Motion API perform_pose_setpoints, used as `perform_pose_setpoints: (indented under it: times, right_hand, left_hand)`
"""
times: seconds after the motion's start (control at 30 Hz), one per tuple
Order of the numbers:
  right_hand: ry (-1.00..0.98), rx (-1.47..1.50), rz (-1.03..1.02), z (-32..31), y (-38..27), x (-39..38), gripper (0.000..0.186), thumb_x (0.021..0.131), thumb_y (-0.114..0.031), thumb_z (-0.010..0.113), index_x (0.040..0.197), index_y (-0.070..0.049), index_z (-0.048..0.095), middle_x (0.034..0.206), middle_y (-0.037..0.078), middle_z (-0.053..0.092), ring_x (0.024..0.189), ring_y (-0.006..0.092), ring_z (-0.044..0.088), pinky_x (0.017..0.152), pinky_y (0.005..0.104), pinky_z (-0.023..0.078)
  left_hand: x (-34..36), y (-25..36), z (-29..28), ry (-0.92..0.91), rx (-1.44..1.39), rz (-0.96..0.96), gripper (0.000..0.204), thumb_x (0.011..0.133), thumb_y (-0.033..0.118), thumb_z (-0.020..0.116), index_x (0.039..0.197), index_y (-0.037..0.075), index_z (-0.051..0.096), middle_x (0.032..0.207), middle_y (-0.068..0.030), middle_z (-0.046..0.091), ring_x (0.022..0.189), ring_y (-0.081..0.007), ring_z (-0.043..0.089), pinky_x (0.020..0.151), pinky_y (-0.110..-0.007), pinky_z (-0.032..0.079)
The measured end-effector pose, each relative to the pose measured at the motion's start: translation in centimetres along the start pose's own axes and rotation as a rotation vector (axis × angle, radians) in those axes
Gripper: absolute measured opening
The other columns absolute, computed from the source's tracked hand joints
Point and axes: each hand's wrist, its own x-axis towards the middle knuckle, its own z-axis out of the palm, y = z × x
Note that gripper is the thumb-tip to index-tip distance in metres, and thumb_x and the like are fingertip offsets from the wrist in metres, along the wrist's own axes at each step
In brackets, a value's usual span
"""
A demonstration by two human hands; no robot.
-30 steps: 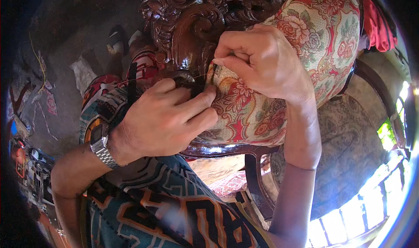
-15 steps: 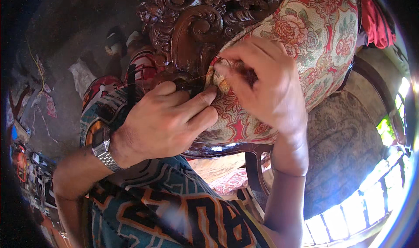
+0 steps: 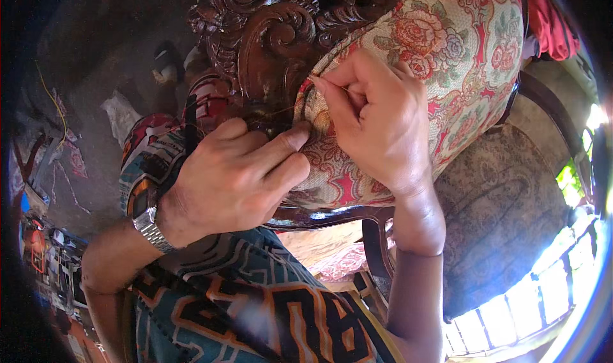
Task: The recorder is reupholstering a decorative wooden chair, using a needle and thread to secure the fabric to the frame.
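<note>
A dusty grey floor (image 3: pixel 96 56) littered with scraps lies behind a carved dark wooden chair frame (image 3: pixel 268 37) with a floral cushion (image 3: pixel 460 50) set against it. The left hand (image 3: pixel 236 178) presses fingers together on the cushion's edge just left of the seam, while the right hand (image 3: pixel 377 127), directly beside it and nearly touching, pinches a thin thread (image 3: pixel 281 112) that runs leftward toward the frame

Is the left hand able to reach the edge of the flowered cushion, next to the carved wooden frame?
Probably yes: the left hand already presses its fingertips on the flowered cushion beside the carved wooden frame. The right hand works just above, without blocking it.
</note>
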Motion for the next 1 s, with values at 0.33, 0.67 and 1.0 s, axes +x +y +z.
perform_pose_setpoints:
  times: [0.33,0.67,1.0]
  right_hand:
    - [-0.124,-0.003,-0.064,-0.9,0.9,1.0,0.014,0.078,-0.005,0.07,0.074,-0.004,0.057,0.052,0.007,0.047,0.043,0.0192,0.046,0.045,0.0327,0.036]
    - [-0.207,-0.022,-0.141,-0.9,1.2,1.4,0.01,0.076,-0.014,0.064,0.073,-0.008,0.057,0.062,0.014,0.06,0.061,0.0357,0.062,0.054,0.0468,0.048]
    - [-0.223,0.095,-0.142,-1.6,1.5,0.7,0.016,0.072,-0.016,0.073,0.08,-0.008,0.061,0.064,0.007,0.061,0.066,0.0291,0.061,0.06,0.0431,0.047]
  left_hand:
    - [0.1,0.1,-0.2,-0.013,0.012,0.0,0.013,0.073,0.017,0.06,0.083,0.01,0.054,0.105,-0.0086,0.065,0.059,-0.0126,0.054,0.065,-0.03,0.04]
    - [0.0,0.3,-0.4,-0.011,0.024,0.004,0.013,0.071,0.015,0.061,0.081,0.009,0.054,0.104,-0.0076,0.065,0.06,-0.0136,0.053,0.064,-0.03,0.04]
    - [-0.1,0.2,-0.4,-0.014,0.012,0.012,0.013,0.072,0.014,0.06,0.082,0.008,0.054,0.104,-0.0092,0.065,0.06,-0.0143,0.054,0.064,-0.03,0.04]
